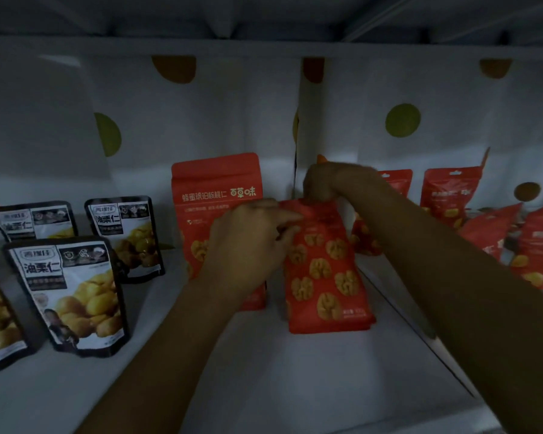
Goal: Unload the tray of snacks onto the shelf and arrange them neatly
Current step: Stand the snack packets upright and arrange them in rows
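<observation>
Holding the walnut bag [323,277] upright on the shelf [264,377] — top gripped by the right hand [322,183], edge pinched by the left hand [248,236] — may topple if released before the base settles.

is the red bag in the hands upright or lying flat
Upright: the red bag stands on its base on the shelf.
</observation>
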